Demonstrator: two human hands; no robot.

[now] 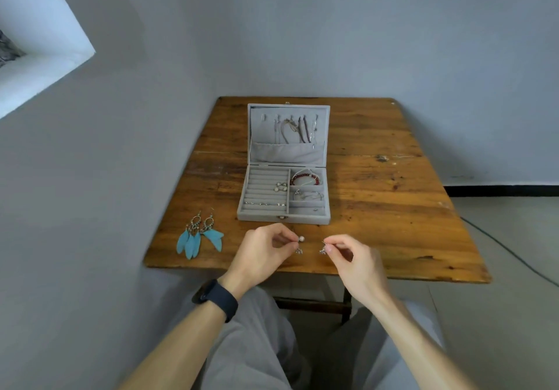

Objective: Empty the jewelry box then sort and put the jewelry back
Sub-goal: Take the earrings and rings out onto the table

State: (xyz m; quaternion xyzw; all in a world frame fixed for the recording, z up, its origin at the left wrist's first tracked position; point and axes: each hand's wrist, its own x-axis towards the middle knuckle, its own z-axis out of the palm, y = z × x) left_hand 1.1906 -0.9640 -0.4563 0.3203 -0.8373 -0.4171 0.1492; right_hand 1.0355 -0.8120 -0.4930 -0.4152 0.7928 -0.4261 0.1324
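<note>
Both hands pinching small earrings — left hand [262, 249] holds a pearl one [301, 239], right hand [352, 256] a silver one [323, 250] — just before the open box [282, 218].

We've got a worn wooden table [393, 208] against a grey wall [363, 41] (black cable [514, 253] trailing across the floor [514, 214] beside it).

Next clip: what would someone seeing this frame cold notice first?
Probably the turquoise feather earrings, the brightest colour, lying at the near-left of the wooden table. Next, the open grey jewelry box at mid-table, with necklaces hanging in its lid and a red bead bracelet in a right-hand compartment. In front of it, the left hand pinches a pearl earring and the right hand a small silvery piece.
</note>
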